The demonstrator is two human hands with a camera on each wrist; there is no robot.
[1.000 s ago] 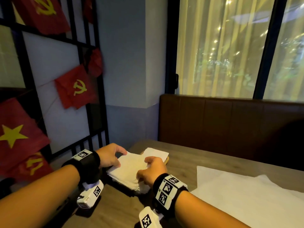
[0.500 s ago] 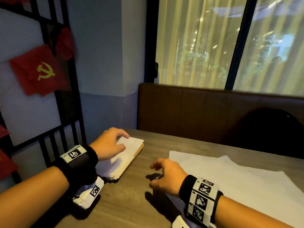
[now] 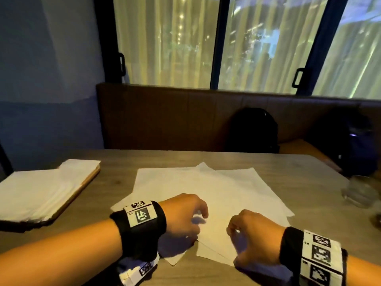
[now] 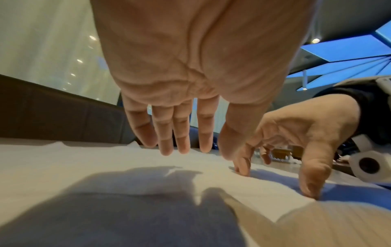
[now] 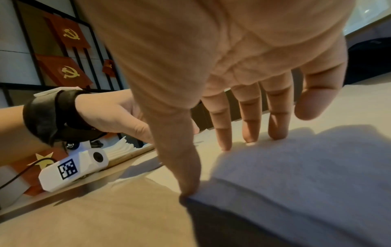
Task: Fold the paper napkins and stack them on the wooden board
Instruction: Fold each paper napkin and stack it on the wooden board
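Observation:
Several white unfolded paper napkins (image 3: 206, 186) lie overlapping in the middle of the table. My left hand (image 3: 185, 215) hovers over their near left part with fingers straight, just above the paper (image 4: 84, 167). My right hand (image 3: 247, 230) is beside it to the right, fingers spread; its fingertips (image 5: 249, 138) touch the top napkin (image 5: 306, 167) and its thumb tip sits at the sheet's near edge. Neither hand holds anything. A stack of folded napkins (image 3: 41, 190) rests on the wooden board (image 3: 82, 188) at the left.
A clear glass (image 3: 358, 193) stands near the table's right edge. A black backpack (image 3: 253, 131) sits on the brown bench behind the table, under the curtained window. Bare wooden tabletop (image 3: 115, 178) separates the board from the loose napkins.
My view has swung right. The left hand left the folded stack and moved right over the loose napkins. The right hand moved forward onto the top sheet.

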